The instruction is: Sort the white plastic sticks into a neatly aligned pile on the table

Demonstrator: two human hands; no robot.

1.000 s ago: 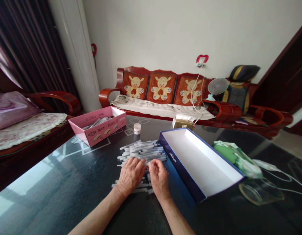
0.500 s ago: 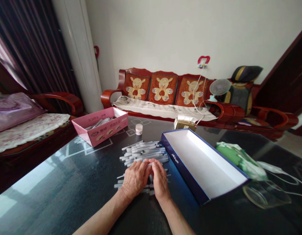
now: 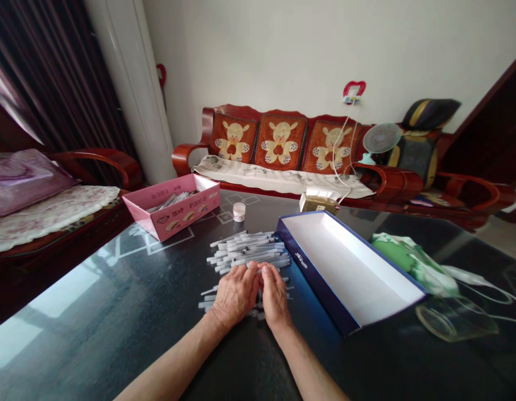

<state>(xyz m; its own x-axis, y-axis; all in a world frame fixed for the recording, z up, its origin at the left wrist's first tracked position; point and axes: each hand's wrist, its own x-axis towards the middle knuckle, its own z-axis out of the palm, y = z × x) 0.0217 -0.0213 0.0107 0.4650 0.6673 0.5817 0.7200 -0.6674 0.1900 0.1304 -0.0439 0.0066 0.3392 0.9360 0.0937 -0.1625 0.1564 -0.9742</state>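
Note:
My left hand [image 3: 236,295] and my right hand [image 3: 274,296] meet at the fingertips over a pile of pens. The fingers of both are curled and pinched together. A small pale bit shows between the fingertips, but the hands hide most of it and I cannot make out what it is. Just beyond them lies a heap of slim whitish-grey pens [image 3: 245,248] with dark ends, mostly pointing sideways. More pens [image 3: 207,305] stick out from under and beside my left hand.
A pink box [image 3: 186,214] with pens in it stands back left, near a small white tub [image 3: 239,212]. On the right are a blue box [image 3: 325,284] with a white inside, a tissue pack [image 3: 319,204], a green-white packet [image 3: 400,256] and a glass dish [image 3: 454,320].
The whole view has tilted slightly, so the table things sit higher in the picture. My hands stay together in the same pinched pose over the pens.

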